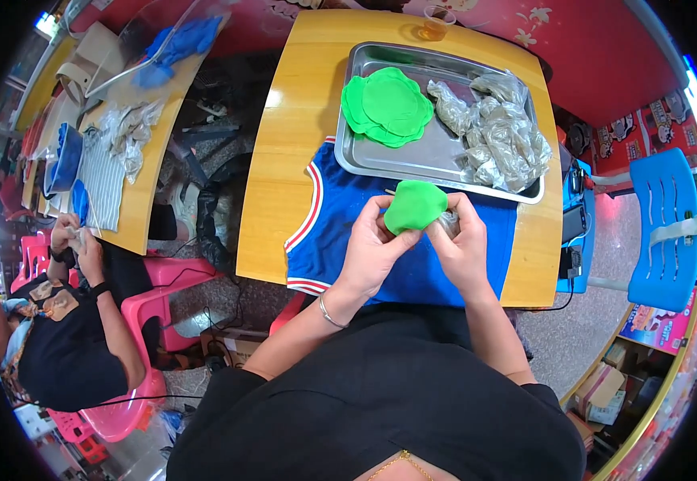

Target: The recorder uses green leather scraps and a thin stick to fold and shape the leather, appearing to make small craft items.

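Note:
Above a blue sports jersey (336, 204) with red and white edging, both my hands hold a soft green rubber-like piece (414, 206). My left hand (371, 250) grips its left side, thumb pressed to the lower edge. My right hand (462, 250) pinches its right side, together with a small clear plastic bag (449, 222) that is mostly hidden behind the green piece. Beyond them lies a metal tray (445, 160). On its left is a stack of flat green round pieces (387, 104); on its right are several knotted clear bags (502, 136) with greyish-brown filling.
A plastic cup (435, 28) with amber liquid stands at the far edge of the wooden table (276, 184). To the right is a blue chair (665, 228). At left, another person's hands (78, 242) work at a second table (144, 208), beside a pink chair (144, 385).

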`<state>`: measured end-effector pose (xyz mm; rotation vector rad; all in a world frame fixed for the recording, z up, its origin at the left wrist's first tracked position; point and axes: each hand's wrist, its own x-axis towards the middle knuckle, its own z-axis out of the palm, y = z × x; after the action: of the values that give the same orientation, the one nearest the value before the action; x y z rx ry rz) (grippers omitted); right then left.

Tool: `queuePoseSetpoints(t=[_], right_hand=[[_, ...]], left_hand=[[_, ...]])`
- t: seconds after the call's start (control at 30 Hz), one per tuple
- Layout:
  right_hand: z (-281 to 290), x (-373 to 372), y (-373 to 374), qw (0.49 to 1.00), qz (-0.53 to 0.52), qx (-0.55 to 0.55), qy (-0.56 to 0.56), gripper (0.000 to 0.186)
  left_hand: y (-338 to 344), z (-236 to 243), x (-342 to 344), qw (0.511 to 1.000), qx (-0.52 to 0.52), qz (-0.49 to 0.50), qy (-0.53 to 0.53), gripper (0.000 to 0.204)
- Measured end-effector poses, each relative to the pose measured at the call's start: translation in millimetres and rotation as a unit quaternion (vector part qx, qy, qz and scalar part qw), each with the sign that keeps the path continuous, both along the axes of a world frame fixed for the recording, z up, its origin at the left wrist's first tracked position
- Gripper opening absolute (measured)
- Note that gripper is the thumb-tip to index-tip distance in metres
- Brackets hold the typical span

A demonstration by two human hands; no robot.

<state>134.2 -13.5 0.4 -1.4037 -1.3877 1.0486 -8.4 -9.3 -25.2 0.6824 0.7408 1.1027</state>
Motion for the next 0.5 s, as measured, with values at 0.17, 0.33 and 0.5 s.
queuePoseSetpoints(t=[0.17,0.33,0.5], right_hand=[[-1.8,-0.1,7.4,0.998,-0.052,0.001,0.047,0.017],[0.4,6.3,4.8,1.0,-0.014,0.008,0.003,0.02],[15.6,11.3,3.6,0.991,0.07,0.031,-0.113,0.028]], left_hand=[[-0.5,15.3,3.9,0.996,0.051,-0.041,0.053,0.054],[2.9,11.8,-5.1,0.988,0.081,-0.1,0.088,0.055],[5.9,2.7,-6.5,0.995,0.054,-0.064,0.055,0.02]])
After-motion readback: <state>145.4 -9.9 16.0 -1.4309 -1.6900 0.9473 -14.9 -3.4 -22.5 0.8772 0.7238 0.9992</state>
